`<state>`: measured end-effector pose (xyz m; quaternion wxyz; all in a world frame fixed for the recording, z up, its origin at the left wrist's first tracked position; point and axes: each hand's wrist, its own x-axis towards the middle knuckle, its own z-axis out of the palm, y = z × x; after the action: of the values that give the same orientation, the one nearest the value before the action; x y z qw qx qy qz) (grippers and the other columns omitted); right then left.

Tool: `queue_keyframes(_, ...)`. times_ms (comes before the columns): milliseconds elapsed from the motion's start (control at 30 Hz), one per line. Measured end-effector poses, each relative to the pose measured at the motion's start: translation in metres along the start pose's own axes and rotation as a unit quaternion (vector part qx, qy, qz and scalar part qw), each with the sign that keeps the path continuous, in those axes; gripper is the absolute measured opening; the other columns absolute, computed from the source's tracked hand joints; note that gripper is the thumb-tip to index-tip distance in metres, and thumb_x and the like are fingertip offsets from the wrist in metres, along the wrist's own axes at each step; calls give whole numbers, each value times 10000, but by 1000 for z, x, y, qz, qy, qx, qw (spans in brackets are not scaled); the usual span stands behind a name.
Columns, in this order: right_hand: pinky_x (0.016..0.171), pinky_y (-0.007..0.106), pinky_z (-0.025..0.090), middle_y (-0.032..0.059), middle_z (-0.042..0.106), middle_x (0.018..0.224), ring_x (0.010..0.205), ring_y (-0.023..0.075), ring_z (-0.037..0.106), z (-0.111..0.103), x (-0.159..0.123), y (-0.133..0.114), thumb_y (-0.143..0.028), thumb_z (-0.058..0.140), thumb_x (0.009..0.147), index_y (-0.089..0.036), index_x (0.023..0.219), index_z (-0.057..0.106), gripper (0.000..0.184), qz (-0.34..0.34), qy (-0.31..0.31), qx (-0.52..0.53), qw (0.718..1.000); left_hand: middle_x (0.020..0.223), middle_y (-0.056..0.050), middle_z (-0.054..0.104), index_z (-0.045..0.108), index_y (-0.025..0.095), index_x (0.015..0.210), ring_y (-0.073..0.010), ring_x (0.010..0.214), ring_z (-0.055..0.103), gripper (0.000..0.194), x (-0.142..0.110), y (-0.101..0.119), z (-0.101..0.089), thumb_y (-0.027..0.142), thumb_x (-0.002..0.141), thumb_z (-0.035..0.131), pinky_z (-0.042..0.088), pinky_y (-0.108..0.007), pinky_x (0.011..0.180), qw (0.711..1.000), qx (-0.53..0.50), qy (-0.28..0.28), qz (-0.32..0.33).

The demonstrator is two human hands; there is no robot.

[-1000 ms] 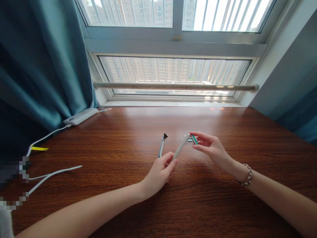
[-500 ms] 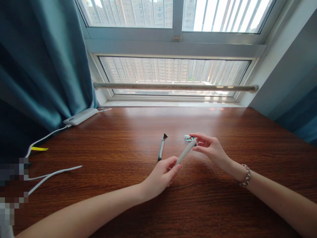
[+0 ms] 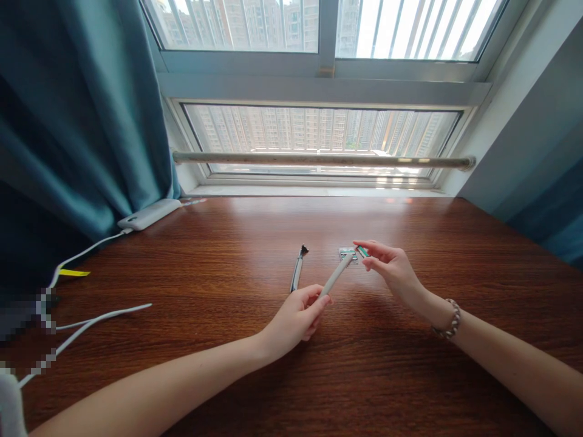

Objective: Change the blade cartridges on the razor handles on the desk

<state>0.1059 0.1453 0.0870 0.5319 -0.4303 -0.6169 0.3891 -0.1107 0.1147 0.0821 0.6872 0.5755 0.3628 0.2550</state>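
Note:
My left hand [image 3: 296,318] is closed around the lower end of a white razor handle [image 3: 336,275], which slants up and to the right. My right hand [image 3: 392,267] pinches a small green razor cartridge [image 3: 362,250] between thumb and fingers, just right of the handle's tip. A clear pack of green cartridges [image 3: 346,252] lies on the wooden table [image 3: 228,273] behind the handle's tip. A second, dark grey razor handle [image 3: 297,269] lies on the table to the left of my hands.
A white power bank [image 3: 149,213] sits at the back left by the teal curtain [image 3: 77,121], with white cables [image 3: 91,318] trailing along the table's left side. A yellow tag [image 3: 73,273] lies there too. A window and rail run behind the table.
My right hand drew the green cartridge slightly right, away from the white handle's tip. The handle's tip swung a little from near the fingers back toward the cartridge pack.

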Motion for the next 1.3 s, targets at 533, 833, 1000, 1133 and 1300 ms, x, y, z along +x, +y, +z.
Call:
queue_keyframes(533, 602, 232, 444, 17, 501, 859, 694, 113, 461, 2, -1, 8, -309, 679, 687, -241, 1028, 617, 353, 3, -7, -17, 1000, 468, 87, 301, 461, 164, 775, -29, 376, 246, 260, -3, 3, 0, 423, 789, 449, 201, -137, 327, 999, 45, 8, -26)
queue_keyframes(833, 567, 228, 411, 8, 569, 785, 658, 118, 496, 4, -2, 3, -297, 724, 630, -203, 917, 581, 334, 39, 16, -1, 999, 463, 92, 308, 476, 178, 826, -28, 357, 217, 283, -5, 6, 5, 453, 760, 473, 162, -150, 336, 997, -16, -1, -73)
queue_keyframes(1000, 518, 218, 385, 32, 575, 841, 609, 97, 471, 6, -1, 5, -341, 655, 703, -192, 918, 590, 269, 104, 24, 136, 985, 493, 77, 293, 513, 156, 830, -36, 405, 248, 286, -7, 11, 4, 434, 774, 478, 195, -165, 367, 999, 39, 36, 4)
queue_keyframes(1133, 542, 221, 386, 14, 565, 778, 638, 107, 470, 6, -1, 3, -295, 710, 646, -195, 936, 595, 328, 79, 17, 80, 994, 518, 71, 278, 515, 154, 871, -39, 426, 249, 275, -8, 12, 2, 411, 807, 440, 191, -172, 390, 997, 49, 50, 45)
queue_keyframes(1300, 589, 241, 406, 2, 525, 747, 670, 118, 464, 8, -6, -4, -270, 707, 650, -213, 1000, 596, 372, 39, -51, 41, 997, 525, 63, 304, 535, 151, 893, -48, 446, 271, 291, -5, 9, 0, 413, 804, 445, 202, -177, 404, 994, 92, 35, 46)
